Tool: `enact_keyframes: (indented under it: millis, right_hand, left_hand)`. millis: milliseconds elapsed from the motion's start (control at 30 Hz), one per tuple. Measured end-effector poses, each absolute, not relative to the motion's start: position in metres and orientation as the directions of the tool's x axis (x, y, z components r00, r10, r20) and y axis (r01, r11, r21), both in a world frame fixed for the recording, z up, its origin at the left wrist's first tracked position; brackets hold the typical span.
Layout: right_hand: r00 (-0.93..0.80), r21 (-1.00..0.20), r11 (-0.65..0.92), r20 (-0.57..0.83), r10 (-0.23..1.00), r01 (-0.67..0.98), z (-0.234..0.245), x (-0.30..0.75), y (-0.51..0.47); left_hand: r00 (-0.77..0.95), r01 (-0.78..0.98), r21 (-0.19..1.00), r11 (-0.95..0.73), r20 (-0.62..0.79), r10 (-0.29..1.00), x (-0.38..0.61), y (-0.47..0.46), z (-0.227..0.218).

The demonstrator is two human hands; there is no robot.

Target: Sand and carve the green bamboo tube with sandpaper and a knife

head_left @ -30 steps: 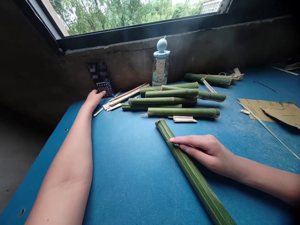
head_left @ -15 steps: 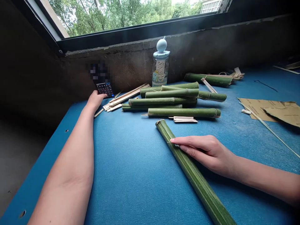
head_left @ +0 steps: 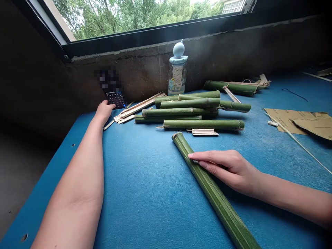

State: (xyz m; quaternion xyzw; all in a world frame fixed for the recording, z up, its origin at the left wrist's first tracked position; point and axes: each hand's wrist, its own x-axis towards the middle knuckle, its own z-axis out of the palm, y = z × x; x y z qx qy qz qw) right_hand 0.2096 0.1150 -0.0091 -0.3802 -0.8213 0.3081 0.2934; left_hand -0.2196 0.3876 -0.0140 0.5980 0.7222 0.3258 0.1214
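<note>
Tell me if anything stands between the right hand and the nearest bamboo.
Nothing visible blocks the way: the right hand touches the bamboo. A small pale thing shows where they meet, too small to identify.

"Where does my feed sit?"
"On the person's head; I look forward and down across the bench [head_left: 135, 193]."
"How near am I?"
"Close over its near side: I see the left hand [head_left: 103, 112] at nine o'clock, the right hand [head_left: 237, 171] at four, and the window [head_left: 150, 17] farther off at twelve."
</note>
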Motion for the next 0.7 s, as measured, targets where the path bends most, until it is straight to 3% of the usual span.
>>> enact_keyframes:
  millis: [400,567,700]
  right_hand:
    - [-0.542,-0.724,0.519,0.239,0.806,0.454,-0.010,0.210,0.116]
    - [-0.546,-0.723,0.527,0.246,0.801,0.447,-0.011,0.211,0.116]
    - [-0.545,-0.724,0.531,0.255,0.799,0.440,-0.012,0.211,0.117]
  left_hand:
    - [-0.289,0.735,0.677,0.047,0.250,0.924,-0.225,0.395,-0.020]
    - [-0.317,0.701,0.713,-0.014,0.329,0.890,-0.215,0.394,-0.016]
    - [-0.394,0.698,0.715,0.050,0.324,0.860,-0.195,0.392,-0.013]
